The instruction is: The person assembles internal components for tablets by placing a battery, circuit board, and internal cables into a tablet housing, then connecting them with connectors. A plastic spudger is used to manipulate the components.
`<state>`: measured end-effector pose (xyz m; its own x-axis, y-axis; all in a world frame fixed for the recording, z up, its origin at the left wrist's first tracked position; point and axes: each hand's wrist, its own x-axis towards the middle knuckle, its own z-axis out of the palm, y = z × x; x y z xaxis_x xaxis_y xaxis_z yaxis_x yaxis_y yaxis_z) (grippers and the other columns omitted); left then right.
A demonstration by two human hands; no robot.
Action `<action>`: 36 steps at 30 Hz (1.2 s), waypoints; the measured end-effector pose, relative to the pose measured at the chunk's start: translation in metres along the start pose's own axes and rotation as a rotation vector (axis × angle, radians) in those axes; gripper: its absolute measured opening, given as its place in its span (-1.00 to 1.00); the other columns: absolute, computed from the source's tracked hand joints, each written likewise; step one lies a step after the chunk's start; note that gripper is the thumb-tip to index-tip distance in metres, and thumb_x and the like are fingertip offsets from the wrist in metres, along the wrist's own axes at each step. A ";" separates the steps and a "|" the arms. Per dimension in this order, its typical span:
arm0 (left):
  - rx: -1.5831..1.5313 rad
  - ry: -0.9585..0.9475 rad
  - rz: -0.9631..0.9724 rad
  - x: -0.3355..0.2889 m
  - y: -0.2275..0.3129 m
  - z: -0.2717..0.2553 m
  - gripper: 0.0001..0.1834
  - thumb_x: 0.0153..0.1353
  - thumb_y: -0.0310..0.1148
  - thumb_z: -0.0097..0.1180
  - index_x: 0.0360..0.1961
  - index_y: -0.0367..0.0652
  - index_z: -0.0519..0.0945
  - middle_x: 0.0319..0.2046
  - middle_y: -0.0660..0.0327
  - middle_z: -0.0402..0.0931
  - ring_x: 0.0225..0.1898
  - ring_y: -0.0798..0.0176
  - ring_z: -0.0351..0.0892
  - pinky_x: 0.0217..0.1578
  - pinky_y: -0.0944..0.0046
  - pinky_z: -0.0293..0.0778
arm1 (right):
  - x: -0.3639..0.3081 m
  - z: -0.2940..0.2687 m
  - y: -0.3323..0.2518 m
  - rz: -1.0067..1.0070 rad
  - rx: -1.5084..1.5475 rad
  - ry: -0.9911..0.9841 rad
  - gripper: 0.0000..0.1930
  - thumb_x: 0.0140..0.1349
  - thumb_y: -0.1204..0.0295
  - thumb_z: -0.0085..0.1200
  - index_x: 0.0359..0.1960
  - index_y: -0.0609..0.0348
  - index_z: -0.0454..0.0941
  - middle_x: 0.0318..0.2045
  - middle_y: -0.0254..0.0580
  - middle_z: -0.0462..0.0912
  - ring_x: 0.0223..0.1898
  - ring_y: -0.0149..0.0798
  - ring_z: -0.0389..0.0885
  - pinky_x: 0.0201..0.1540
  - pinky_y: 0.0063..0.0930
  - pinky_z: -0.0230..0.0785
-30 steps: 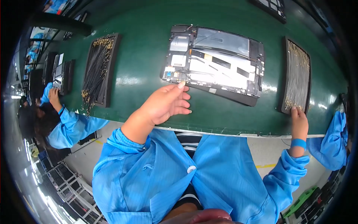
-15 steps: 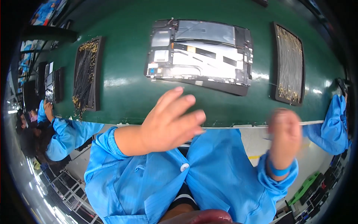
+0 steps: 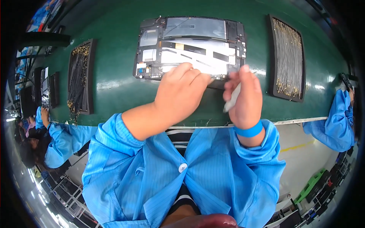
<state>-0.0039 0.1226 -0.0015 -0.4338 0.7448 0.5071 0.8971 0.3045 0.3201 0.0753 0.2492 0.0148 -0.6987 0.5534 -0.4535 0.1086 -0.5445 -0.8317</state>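
An opened tablet [image 3: 197, 49] lies on the green table, its inside facing up with silver and grey plates, dark strips and small boards along the near edge. My left hand [image 3: 181, 89] is over the tablet's near edge, fingers curled in and hiding part of it; what they pinch, if anything, is hidden. Just right of it, my right hand [image 3: 246, 100] is by the near right corner with its thumb up. A whitish, slim piece [image 3: 232, 98] is held against that palm; its kind is not clear.
A dark tray of black cables with gold ends [image 3: 80, 76] stands on the left, some cables hanging over its near edge. A tray of grey cables [image 3: 287, 57] stands on the right. Co-workers in blue sleeves [image 3: 68, 146] sit at both sides.
My left hand has moved up onto the tablet's near edge and its fingers have curled. My right hand has come in leftward from the table's edge to the tablet's corner.
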 end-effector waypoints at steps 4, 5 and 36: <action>0.094 -0.110 -0.014 0.000 -0.005 0.009 -0.84 -0.23 -0.45 -0.06 -0.50 -0.18 0.43 -0.54 0.26 0.37 -0.41 0.24 0.35 -0.41 0.27 0.28 | 0.014 0.010 -0.003 -0.253 0.061 0.030 -0.69 0.17 0.24 -0.18 -0.23 0.27 0.31 -0.46 -0.23 0.47 -0.53 -0.53 0.36 -0.50 -0.69 0.23; 0.097 -0.147 -0.033 0.001 -0.004 0.008 -0.84 -0.22 -0.46 -0.08 -0.50 -0.18 0.43 -0.52 0.25 0.37 -0.39 0.24 0.35 -0.37 0.27 0.27 | 0.016 0.010 -0.004 -0.318 0.043 0.029 -0.69 0.18 0.27 -0.19 -0.21 0.29 0.30 -0.40 -0.20 0.48 -0.49 -0.53 0.36 -0.45 -0.69 0.24; 0.622 0.075 -0.417 0.020 -0.056 -0.047 -0.81 -0.06 -0.39 -0.01 -0.36 -0.15 0.49 -0.44 0.04 0.44 -0.30 0.03 0.40 -0.29 0.15 0.31 | 0.041 -0.014 -0.031 -0.273 -0.348 -0.005 -0.61 0.13 0.21 -0.12 -0.16 0.29 0.30 -0.51 -0.20 0.47 -0.61 -0.47 0.37 -0.60 -0.65 0.25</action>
<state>-0.0674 0.0924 0.0286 -0.7323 0.4586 0.5034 0.5295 0.8483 -0.0025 0.0532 0.2979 0.0172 -0.7382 0.6439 -0.2012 0.1506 -0.1335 -0.9795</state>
